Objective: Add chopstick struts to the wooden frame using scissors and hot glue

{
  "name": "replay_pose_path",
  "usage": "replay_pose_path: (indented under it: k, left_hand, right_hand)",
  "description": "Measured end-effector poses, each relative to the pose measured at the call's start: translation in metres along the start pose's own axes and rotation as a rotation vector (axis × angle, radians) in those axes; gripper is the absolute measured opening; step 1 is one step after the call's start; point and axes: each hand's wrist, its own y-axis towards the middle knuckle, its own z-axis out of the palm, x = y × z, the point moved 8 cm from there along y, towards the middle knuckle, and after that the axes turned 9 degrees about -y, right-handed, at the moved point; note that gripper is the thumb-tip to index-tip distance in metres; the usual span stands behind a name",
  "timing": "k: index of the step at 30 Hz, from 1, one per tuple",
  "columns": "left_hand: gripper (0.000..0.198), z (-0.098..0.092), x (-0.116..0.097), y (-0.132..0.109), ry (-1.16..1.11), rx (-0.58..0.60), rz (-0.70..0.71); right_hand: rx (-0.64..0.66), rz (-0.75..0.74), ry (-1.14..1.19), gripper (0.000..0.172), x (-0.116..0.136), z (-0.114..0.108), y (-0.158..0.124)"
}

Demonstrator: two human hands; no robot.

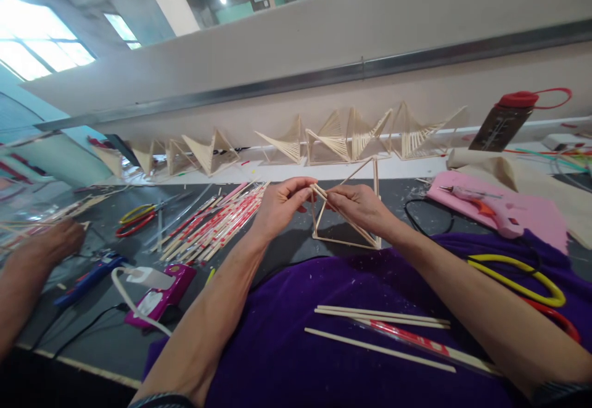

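Wooden sticks make up a small pyramid frame (346, 242) at the far edge of a purple cloth (296, 322) on the dark tabletop (287, 244), and both hands meet at its upper left corner. The left hand (280, 203) has its fingers pinched closed on a few thin sticks (319, 190), and the right hand (359, 206) grips the same sticks from the other side with closed fingers. Loose sticks (382, 317) lie on the cloth nearer the person, wrapped sticks (222, 220) lie to the left, a pink glue gun (488, 208) to the right, and another person's hand (53, 244) rests at the far left
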Motion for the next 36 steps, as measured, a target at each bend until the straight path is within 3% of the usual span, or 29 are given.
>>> replay_pose_path:
  k: [16, 23, 27, 32, 36]
  left_hand:
    - [0.034, -0.001, 0.0, 0.0, 0.038, -0.019, 0.018]
    - [0.033, -0.001, 0.0, 0.0, 0.028, -0.019, 0.006]
    - [0.034, 0.0, -0.001, 0.001, 0.037, 0.0, 0.017]
    - [0.037, -0.004, -0.004, 0.004, 0.101, -0.04, 0.004]
    - [0.037, -0.005, -0.009, 0.005, 0.147, -0.036, 0.001]
  right_hand:
    - [0.01, 0.015, 0.096, 0.028, -0.008, 0.006, 0.002]
    - [0.041, 0.008, 0.077, 0.034, -0.004, -0.001, 0.001]
    - [-0.05, 0.025, 0.013, 0.033, 0.001, -0.038, 0.004]
    - [-0.107, 0.031, -0.227, 0.024, 0.004, -0.109, -0.013]
    - [-0.217, 0.201, -0.489, 0.027, -0.042, -0.171, -0.06]
